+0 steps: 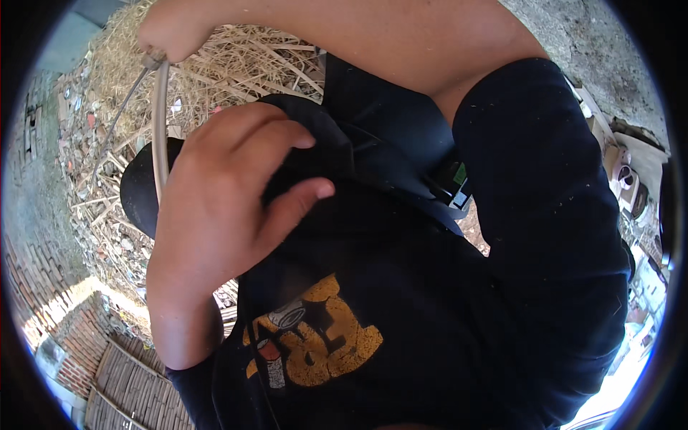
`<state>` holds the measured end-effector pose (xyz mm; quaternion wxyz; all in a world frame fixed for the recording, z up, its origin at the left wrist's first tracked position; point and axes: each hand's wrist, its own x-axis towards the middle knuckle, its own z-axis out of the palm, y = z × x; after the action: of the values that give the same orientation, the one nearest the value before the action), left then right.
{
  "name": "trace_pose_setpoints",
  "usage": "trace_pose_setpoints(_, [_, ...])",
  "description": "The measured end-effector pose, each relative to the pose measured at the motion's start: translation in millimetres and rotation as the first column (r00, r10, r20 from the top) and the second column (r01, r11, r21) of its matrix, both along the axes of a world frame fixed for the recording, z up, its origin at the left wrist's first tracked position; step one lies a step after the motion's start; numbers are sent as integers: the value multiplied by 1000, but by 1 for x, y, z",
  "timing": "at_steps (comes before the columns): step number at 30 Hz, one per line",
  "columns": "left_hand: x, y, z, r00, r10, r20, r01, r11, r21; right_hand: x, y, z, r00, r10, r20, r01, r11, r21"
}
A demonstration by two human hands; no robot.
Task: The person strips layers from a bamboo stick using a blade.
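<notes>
My right hand (175,32) was at the far left, closed in a fist around the upper end of a tan strip (160,122), with a thin dark rod (118,125) meeting it at the same spot and slanting off to the near left. The strip ran from that fist toward me, bowing slightly, until it went out of sight at the outer edge of my left hand (226,168). That hand was near the middle, fingers half curled and thumb well apart from them, with nothing showing in the gap; whether its hidden side touched the strip, I couldn't tell.

The bow in the strip worried me most. If it was springy, as I judged, a slackened fist could have let it whip toward my left wrist or my leg in black trousers (387,115). With only one sure hold on it, the near end could also have swung sideways. I couldn't see whether the rod had a sharp edge; if it had, a slip of my right hand would have brought it toward my fingers.

My right forearm reached across in front of me from the right, so pulling back hard might have knocked it into my left hand. Beyond lay loose straw (287,64), where a dropped strip, much the same colour, could easily have been lost. To the left, the rubble (107,244) looked uneven enough to make any shift of footing unsteady.
</notes>
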<state>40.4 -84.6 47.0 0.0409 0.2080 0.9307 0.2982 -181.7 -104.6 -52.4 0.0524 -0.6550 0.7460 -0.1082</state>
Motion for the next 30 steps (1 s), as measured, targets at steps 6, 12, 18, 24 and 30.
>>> trace_pose_setpoints(6, [-29,49,-22,942,-315,119,328,937,-122,-8,-5,-6,994,-10,111,9,1000,10])
trace_pose_setpoints(12, [-35,105,-41,853,-522,-13,521,853,-40,-10,8,-5,995,-30,95,27,999,29])
trace_pose_setpoints(18, [-34,131,-55,761,-648,-41,624,747,-228,-8,16,6,997,-32,68,29,999,45])
trace_pose_setpoints(24, [-33,183,-105,636,-752,173,770,604,-203,-6,41,17,975,-153,163,153,988,14])
trace_pose_setpoints(30, [-44,163,-77,611,-763,210,792,592,-151,-6,37,28,987,-88,138,85,996,30])
